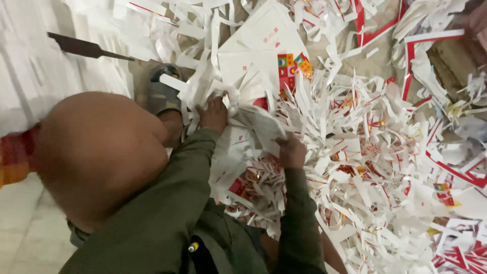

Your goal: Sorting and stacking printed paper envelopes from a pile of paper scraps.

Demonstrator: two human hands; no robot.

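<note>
On the floor, a crumpled white paper sheet (256, 124) is gripped by left hand (214, 114) and right hand (291, 151) (fingers closed); white-and-red paper scraps (365, 147) are still heaped, unsorted.

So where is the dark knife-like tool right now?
In the head view the dark tool lies upper left on the white surface, left of the paper scraps, away from both hands.

A flat white carton blank (264, 35) lies at the top centre of the paper heap, with small red print. Just below it a second white blank (274, 68) carries a patch of red, yellow, green and blue squares. White offcuts with red borders (431, 43) lie at the upper right.
</note>
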